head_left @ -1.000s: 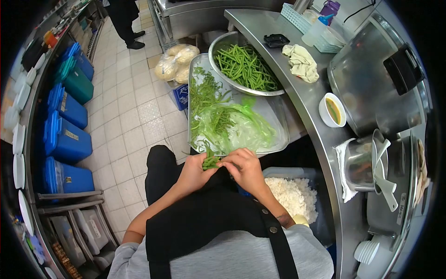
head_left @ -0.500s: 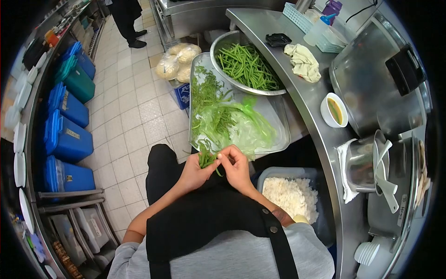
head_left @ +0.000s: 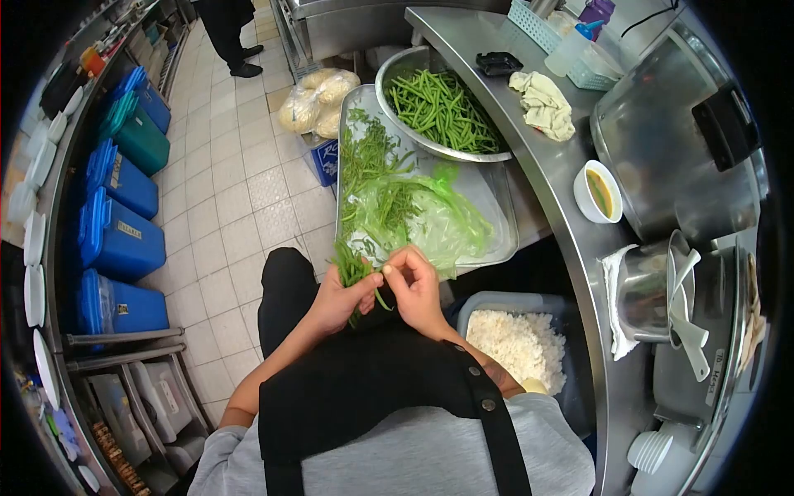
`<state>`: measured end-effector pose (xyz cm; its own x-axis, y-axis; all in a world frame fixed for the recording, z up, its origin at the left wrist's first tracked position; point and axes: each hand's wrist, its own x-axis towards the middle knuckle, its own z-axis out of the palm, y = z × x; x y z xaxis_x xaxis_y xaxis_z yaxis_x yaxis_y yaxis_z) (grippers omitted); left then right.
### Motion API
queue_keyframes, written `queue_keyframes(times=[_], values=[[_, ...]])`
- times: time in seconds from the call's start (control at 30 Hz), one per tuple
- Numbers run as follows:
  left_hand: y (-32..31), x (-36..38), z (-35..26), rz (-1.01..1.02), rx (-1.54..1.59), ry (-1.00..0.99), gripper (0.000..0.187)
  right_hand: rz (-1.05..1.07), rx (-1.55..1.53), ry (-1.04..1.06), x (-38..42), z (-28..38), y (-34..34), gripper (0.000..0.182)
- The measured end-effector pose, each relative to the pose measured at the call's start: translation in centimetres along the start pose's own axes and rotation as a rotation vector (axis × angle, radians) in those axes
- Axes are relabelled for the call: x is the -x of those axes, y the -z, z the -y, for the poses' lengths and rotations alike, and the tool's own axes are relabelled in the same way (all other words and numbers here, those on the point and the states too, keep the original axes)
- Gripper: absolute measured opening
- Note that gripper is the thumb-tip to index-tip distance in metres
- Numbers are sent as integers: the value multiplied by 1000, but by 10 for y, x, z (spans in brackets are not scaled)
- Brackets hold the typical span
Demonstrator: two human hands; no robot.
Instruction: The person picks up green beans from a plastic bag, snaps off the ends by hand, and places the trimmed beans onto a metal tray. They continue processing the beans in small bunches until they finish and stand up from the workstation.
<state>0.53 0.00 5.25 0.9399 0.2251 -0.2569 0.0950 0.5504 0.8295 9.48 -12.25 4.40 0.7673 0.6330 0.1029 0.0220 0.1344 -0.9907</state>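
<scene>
My left hand (head_left: 339, 299) is closed around a bunch of thin leafy green sprigs (head_left: 351, 263), held over my lap. One green stem curls down past its thumb. Beside it, my right hand (head_left: 416, 291) pinches at the tip of a stem, thumb and forefinger together. Just beyond my hands lies a metal tray (head_left: 510, 240) with a heap of similar leafy sprigs (head_left: 368, 157) along its left side. A crumpled, see-through green plastic bag (head_left: 455, 219) covers part of the tray.
Past the tray, a metal bowl (head_left: 484, 155) holds green beans (head_left: 438, 107). A tub of white rice (head_left: 517, 343) stands by my right side. Steel counter (head_left: 571, 248) curves along the right, with a white bowl (head_left: 597, 192). Blue bins (head_left: 124, 240) line the left; a person (head_left: 223, 33) stands far off.
My left hand and the sprigs have shifted slightly left, and more of the bunch now shows above my fingers. My right hand has drawn a little away from my left thumb.
</scene>
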Motion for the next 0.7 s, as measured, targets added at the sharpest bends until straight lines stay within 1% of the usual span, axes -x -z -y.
queue_keyframes(times=[0.03, 0.07, 0.17, 0.2, 0.23, 0.3, 0.33, 0.4, 0.43, 0.5, 0.57, 0.7], values=[[-1, -1, 1, -41, -46, 3, 16, -11, 387, 198, -2, 3, 2, 7], [-2, -1, 2, -81, -91, 7, 16, -84, 399, 263, -3, 4, -3, 8], [1, 2, -2, 75, -305, -72, 16, -211, 529, 251, -7, -9, 7, 7], [-2, 4, -4, 97, -354, -116, 18, -234, 532, 245, -12, -15, 14, 6], [-4, 3, -4, 79, -301, -106, 18, -191, 514, 165, -15, -13, 21, 6], [-10, 2, -4, 32, -198, -90, 18, -53, 254, -158, -16, -28, 27, 7], [-10, 0, -2, -86, -141, -62, 19, 42, 90, -218, -15, -31, 25, 8], [0, -6, 3, -235, -52, -68, 18, 220, -236, -335, -10, -31, 20, 11], [4, -8, 3, -304, -6, -70, 18, 270, -202, -341, -8, -30, 18, 11], [11, -8, 1, -353, 1, -112, 21, 371, -131, -354, -5, -29, 11, 12], [15, -10, 1, -405, 5, -145, 21, 376, -84, -346, -4, -26, 9, 13], [18, -9, 7, -383, -75, -168, 22, 369, -115, -350, -4, -32, 8, 14]])
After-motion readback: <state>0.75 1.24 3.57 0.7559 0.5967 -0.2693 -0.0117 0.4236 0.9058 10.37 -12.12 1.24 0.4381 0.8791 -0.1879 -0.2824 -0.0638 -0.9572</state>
